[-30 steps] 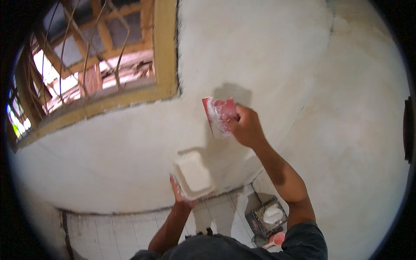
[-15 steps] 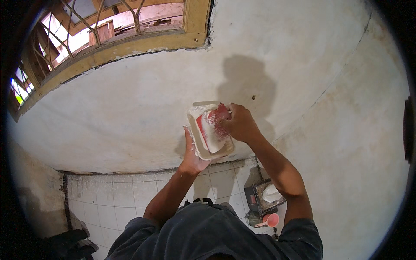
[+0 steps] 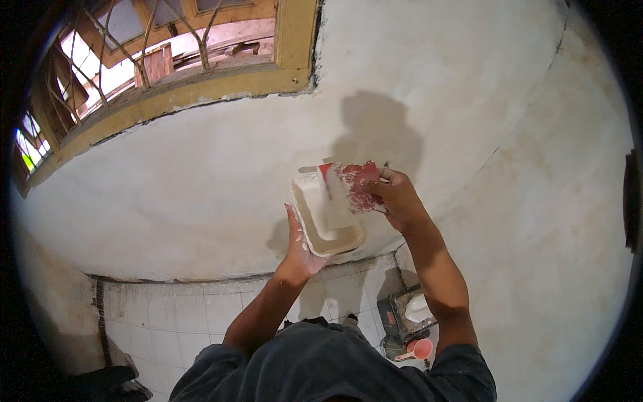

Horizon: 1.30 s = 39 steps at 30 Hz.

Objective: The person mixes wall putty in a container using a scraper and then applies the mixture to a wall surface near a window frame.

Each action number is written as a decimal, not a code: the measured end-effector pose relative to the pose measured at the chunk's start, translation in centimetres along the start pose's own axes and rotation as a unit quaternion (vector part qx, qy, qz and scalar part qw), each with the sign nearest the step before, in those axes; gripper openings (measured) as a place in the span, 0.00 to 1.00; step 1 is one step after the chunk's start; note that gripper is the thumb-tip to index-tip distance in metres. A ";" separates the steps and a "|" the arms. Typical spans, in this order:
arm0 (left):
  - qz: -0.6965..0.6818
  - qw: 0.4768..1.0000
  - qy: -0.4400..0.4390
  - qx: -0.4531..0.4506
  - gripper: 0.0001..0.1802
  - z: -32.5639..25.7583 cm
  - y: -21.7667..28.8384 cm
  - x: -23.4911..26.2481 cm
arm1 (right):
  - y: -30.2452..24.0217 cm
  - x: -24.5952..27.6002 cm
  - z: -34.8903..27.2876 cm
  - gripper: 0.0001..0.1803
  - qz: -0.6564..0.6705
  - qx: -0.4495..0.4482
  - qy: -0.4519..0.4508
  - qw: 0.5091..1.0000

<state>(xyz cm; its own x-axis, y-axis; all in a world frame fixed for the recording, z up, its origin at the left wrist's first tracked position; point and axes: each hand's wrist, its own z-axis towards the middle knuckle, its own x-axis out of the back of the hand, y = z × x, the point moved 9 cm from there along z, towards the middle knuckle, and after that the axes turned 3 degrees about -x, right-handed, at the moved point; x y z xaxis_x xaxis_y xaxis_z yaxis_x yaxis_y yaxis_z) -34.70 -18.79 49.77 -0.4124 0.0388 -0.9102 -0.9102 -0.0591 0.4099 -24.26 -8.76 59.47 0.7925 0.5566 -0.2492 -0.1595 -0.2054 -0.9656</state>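
the left hand grips a white putty tray from below while the right hand, just beside it, clasps a red scraper resting in that tray.

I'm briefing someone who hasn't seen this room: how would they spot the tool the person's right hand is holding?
Start at the yellow wooden window frame and drop down the pale plastered wall to the two raised hands. The left hand supports a white tray of putty; the right hand holds the scraper across it. It is the only red thing there, flat-bladed and smeared white.
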 end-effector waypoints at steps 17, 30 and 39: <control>0.057 0.997 -0.035 -0.032 0.53 3.9 -2.7 -4.2 | -4.5 6.3 0.4 0.16 -0.100 0.077 0.067 0.990; 0.107 0.990 0.017 -0.094 0.56 6.6 -3.3 -4.1 | -16.4 7.2 -3.0 0.21 0.035 0.349 -0.162 0.922; 0.067 0.988 0.016 -0.135 0.53 5.7 -2.8 -3.1 | -35.5 2.5 -6.8 0.09 -0.479 0.566 0.258 0.619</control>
<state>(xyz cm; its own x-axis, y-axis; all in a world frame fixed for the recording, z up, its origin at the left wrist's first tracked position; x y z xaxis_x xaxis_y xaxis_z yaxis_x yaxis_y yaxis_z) -31.11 -13.08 51.77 -0.5225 -0.0190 -0.8524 -0.8029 -0.3255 0.4995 -12.58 -5.59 93.61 0.8789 -0.4047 0.2524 0.4501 0.8788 -0.1582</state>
